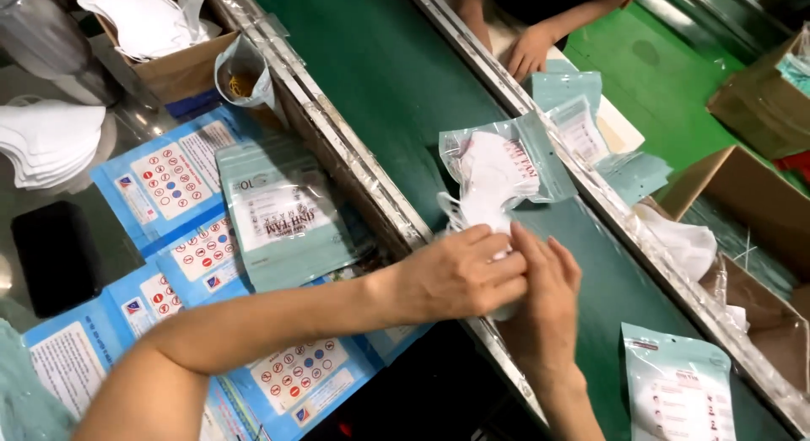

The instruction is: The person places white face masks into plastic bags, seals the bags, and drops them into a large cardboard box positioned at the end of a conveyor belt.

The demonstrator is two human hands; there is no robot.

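Note:
My left hand (460, 272) and my right hand (544, 293) meet over the edge of the green conveyor belt (396, 78). Both grip a folded white face mask (489, 188). The mask's upper half sits inside a clear and teal plastic pouch (527, 150) that lies open-ended toward my hands. My left fingers cover the mask's lower end, and my right fingers press it from the right side.
Teal pouches (283, 213) and blue printed leaflets (169, 179) lie on the glass table at left. White masks are stacked (46, 141) beside a cardboard box of masks (156, 23). A sealed pouch (679, 390) rides the belt. Another person's hand (530, 48) works across it.

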